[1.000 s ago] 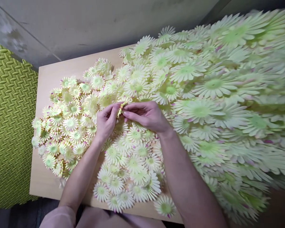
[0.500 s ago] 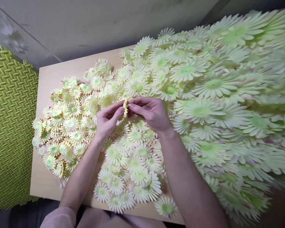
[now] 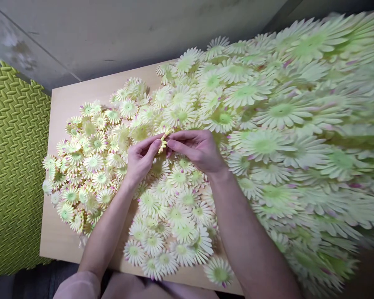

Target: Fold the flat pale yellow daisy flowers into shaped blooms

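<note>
Pinched edge-on: one flower between left hand and right hand, both clamped on it. Loose flowers heaped around on table; green mat at left.

Across the table, with the wall behind and the mat beyond the left edge: a left cluster of flowers, a front cluster between the forearms, and a broad heap of more flowers on the right. At centre, over the flowers, between left hand and right hand: a single flower.
</note>
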The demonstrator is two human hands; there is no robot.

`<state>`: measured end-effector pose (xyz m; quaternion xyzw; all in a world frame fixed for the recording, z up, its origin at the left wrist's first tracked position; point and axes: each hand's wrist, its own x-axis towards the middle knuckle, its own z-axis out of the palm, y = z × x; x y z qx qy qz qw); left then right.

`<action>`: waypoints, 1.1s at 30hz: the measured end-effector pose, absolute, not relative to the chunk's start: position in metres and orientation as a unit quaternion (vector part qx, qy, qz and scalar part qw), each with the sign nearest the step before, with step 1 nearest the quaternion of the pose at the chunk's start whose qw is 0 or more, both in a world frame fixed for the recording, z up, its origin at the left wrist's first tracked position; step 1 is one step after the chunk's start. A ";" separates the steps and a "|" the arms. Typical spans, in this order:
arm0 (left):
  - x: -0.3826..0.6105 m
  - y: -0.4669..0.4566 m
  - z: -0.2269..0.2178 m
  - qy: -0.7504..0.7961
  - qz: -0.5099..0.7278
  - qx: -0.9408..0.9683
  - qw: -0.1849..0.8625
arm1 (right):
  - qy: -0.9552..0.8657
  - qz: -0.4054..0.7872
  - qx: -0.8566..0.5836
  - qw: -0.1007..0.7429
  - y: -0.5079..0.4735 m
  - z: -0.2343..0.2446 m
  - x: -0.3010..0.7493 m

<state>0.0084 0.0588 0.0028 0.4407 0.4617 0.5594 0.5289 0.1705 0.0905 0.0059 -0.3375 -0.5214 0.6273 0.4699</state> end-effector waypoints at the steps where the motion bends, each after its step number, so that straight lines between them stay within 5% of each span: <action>1: 0.008 0.059 0.003 0.462 0.559 0.443 0.528 | -0.522 0.627 -0.339 0.469 0.090 0.006 0.170; 33: 0.006 0.060 -0.003 0.486 0.549 0.463 0.498 | -0.539 0.633 -0.336 0.442 0.092 0.008 0.172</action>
